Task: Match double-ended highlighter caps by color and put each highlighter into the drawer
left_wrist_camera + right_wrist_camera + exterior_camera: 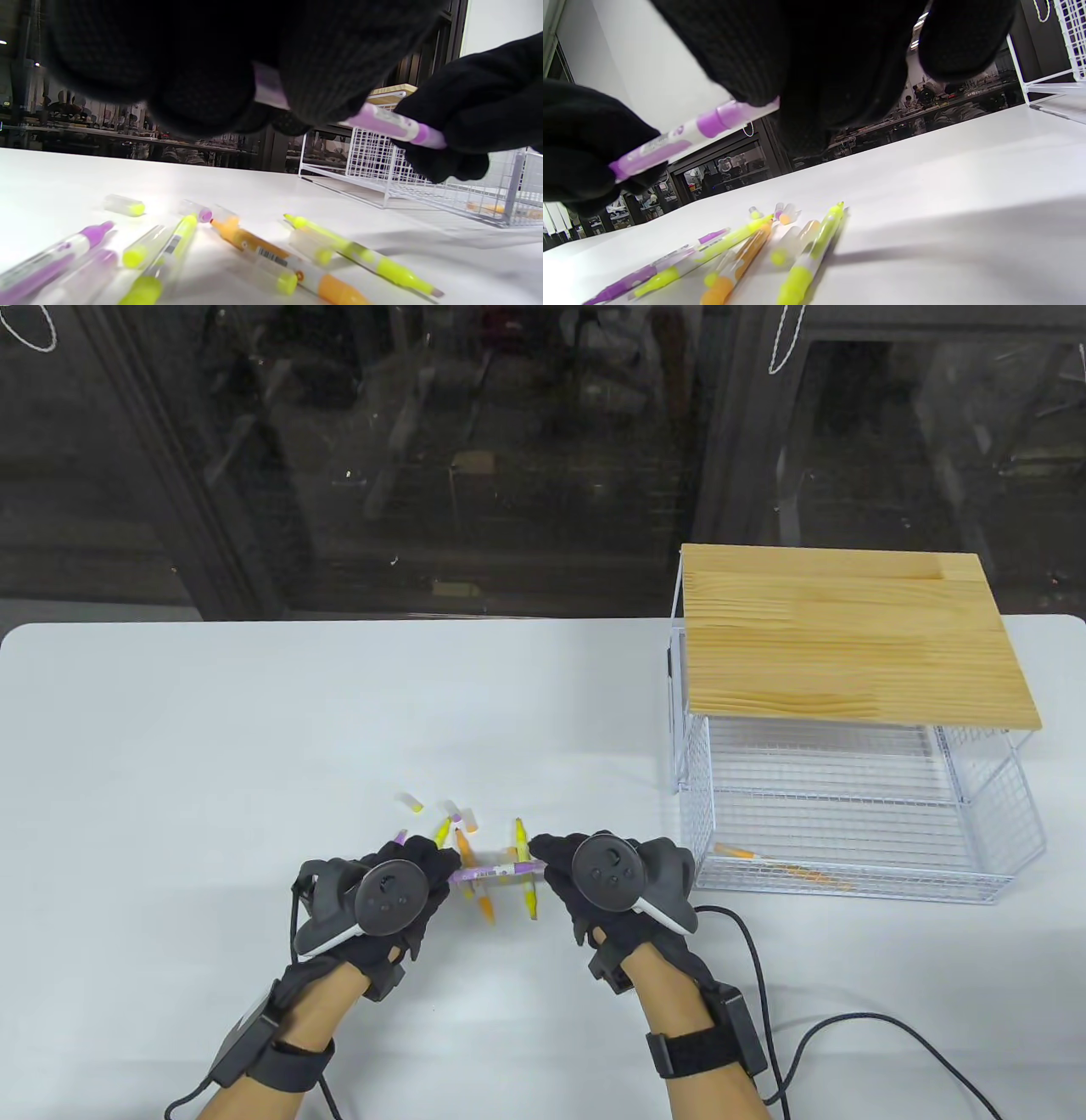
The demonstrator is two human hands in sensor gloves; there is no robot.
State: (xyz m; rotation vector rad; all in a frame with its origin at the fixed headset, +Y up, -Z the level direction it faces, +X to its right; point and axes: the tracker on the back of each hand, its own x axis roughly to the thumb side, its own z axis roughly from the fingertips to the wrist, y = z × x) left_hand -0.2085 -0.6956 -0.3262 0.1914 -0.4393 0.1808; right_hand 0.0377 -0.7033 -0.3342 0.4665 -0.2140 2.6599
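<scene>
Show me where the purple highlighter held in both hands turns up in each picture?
Table view: purple highlighter low centre, level between the hands.
Left wrist view: upper right, slanting down rightward.
Right wrist view: upper left, rising rightward.
Shared landmark: the pile of loose highlighters on the table beneath it.

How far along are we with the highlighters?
Early. One orange highlighter already lies in the wire drawer. The left hand and right hand grip a purple highlighter by its ends above the table. Yellow, orange and purple highlighters and loose caps remain on the table.
</scene>
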